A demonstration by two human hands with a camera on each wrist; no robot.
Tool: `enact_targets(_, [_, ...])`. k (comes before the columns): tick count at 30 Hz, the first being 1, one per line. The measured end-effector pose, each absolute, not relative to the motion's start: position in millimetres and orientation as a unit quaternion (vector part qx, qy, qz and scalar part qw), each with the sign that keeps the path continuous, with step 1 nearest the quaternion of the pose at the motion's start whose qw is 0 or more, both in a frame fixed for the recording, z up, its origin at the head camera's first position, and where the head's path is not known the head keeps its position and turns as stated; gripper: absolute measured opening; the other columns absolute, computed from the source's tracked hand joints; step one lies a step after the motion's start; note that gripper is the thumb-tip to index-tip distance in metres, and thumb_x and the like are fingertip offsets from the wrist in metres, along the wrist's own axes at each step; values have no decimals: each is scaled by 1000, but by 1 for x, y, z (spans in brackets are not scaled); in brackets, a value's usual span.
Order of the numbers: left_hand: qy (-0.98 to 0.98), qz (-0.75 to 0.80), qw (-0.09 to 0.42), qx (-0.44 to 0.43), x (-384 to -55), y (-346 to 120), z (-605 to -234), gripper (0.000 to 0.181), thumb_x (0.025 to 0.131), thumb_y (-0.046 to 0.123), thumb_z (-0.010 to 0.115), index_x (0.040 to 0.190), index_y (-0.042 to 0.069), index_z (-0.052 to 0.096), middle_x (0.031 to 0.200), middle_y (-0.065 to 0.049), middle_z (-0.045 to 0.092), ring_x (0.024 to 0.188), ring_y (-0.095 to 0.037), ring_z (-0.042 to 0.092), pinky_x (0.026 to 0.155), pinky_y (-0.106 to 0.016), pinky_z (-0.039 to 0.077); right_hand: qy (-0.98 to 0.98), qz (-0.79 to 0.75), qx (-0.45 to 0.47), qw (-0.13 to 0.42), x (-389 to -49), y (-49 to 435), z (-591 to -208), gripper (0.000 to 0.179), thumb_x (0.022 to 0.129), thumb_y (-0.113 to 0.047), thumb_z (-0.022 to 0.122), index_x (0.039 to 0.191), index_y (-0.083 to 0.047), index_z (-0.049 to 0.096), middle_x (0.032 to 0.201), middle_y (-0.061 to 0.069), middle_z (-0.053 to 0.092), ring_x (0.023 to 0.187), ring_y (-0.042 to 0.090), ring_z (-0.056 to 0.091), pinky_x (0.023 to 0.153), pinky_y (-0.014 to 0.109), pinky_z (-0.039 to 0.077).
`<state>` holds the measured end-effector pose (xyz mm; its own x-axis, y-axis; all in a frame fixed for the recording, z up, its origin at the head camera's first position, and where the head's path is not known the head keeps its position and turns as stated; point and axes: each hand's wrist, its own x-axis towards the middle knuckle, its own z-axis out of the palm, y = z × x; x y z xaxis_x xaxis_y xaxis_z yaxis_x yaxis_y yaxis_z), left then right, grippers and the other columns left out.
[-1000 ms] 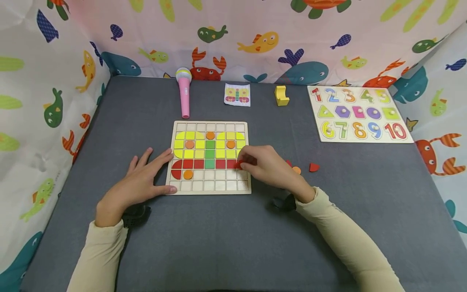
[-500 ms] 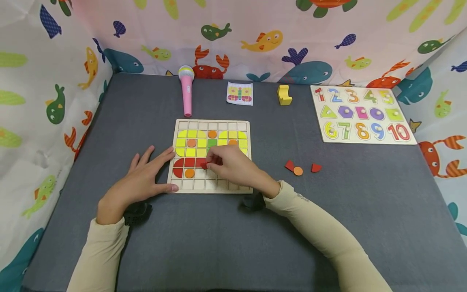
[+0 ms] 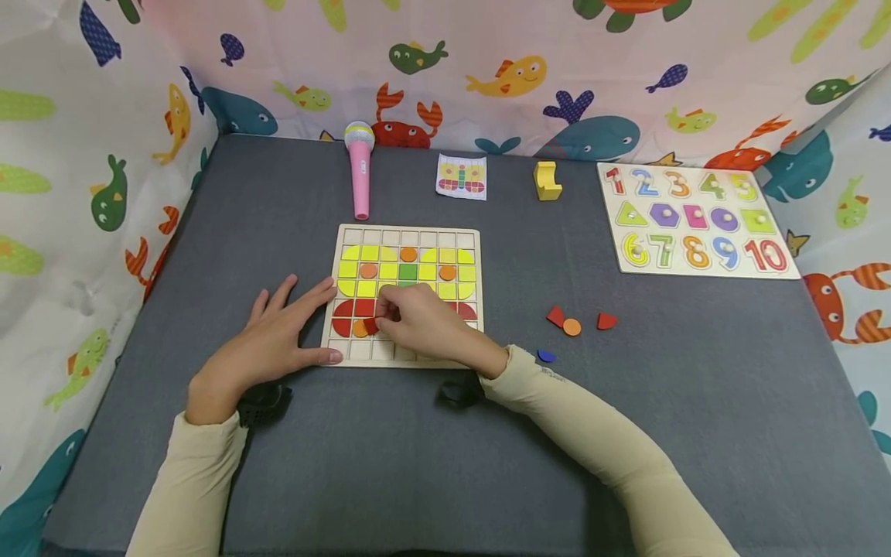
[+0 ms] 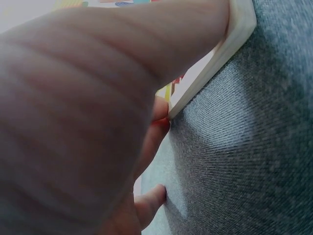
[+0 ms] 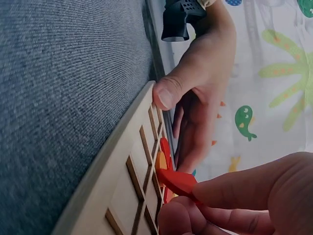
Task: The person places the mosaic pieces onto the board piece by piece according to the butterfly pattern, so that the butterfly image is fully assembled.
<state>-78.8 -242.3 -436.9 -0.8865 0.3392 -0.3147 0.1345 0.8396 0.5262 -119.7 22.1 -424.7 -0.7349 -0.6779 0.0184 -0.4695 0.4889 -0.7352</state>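
A wooden grid board (image 3: 407, 361) bears yellow, green, red and orange tiles in a pattern. My right hand (image 3: 425, 319) pinches a red tile (image 5: 178, 182) between thumb and fingertips, tilted low over the board's left part. In the head view that tile overlaps an orange disc (image 3: 359, 329) in the row under the red tiles. My left hand (image 3: 257, 352) lies at the board's left side, fingers extended along the edge and thumb on the near left corner. The right hand hides the middle of the red row.
Loose red pieces (image 3: 607, 321), an orange disc (image 3: 571, 327) and a blue piece (image 3: 546, 356) lie right of the board. Behind stand a pink toy microphone (image 3: 360, 178), a pattern card (image 3: 462, 178), a yellow block (image 3: 547, 182) and a number puzzle (image 3: 696, 219).
My right hand has carried the red tile leftward across the board, then slightly nearer. The blue piece has come into view beside the right sleeve. My left hand stays at the board's edge.
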Motion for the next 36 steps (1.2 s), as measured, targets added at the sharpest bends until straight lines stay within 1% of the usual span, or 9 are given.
enact_targets(6, [937, 254, 205, 126, -79, -242, -436, 108, 87, 52, 87, 170, 12, 31, 178, -13, 19, 159, -53, -3, 120, -75, -9, 858, -377, -320, 143, -119, 26, -424, 11, 97, -3, 70, 88, -8, 66, 74, -1, 62, 65, 15, 55, 61, 25, 44])
enact_targets(12, [937, 254, 205, 125, -79, -243, -435, 108, 88, 53, 87, 170, 13, 30, 178, -13, 18, 160, -52, -4, 120, -74, -10, 863, -370, -314, 138, -121, 30, -424, 14, 95, -1, 69, 84, -8, 65, 71, -2, 62, 60, 13, 52, 57, 23, 40])
enact_targets(19, [937, 253, 203, 126, -78, -242, -436, 107, 88, 49, 88, 170, 11, 31, 177, -14, 19, 159, -53, -3, 120, -74, -10, 871, -351, -310, 149, -119, 25, -424, 17, 97, -2, 69, 84, -10, 64, 72, -1, 61, 65, 15, 54, 60, 25, 40])
enact_targets(27, [937, 257, 201, 126, -78, -242, -435, 105, 88, 48, 88, 169, 12, 32, 178, -12, 19, 160, -52, -3, 121, -74, -9, 883, -321, -318, 127, -117, 20, -423, 21, 97, -1, 70, 80, -10, 62, 68, 0, 56, 63, 17, 53, 60, 26, 38])
enact_targets(36, [937, 257, 199, 129, -78, -242, -436, 106, 88, 48, 88, 169, 12, 31, 177, -12, 20, 160, -52, -3, 121, -74, -9, 896, -326, -278, 119, -112, 12, -424, 16, 96, -2, 72, 83, -8, 64, 70, 1, 60, 66, 20, 57, 58, 27, 42])
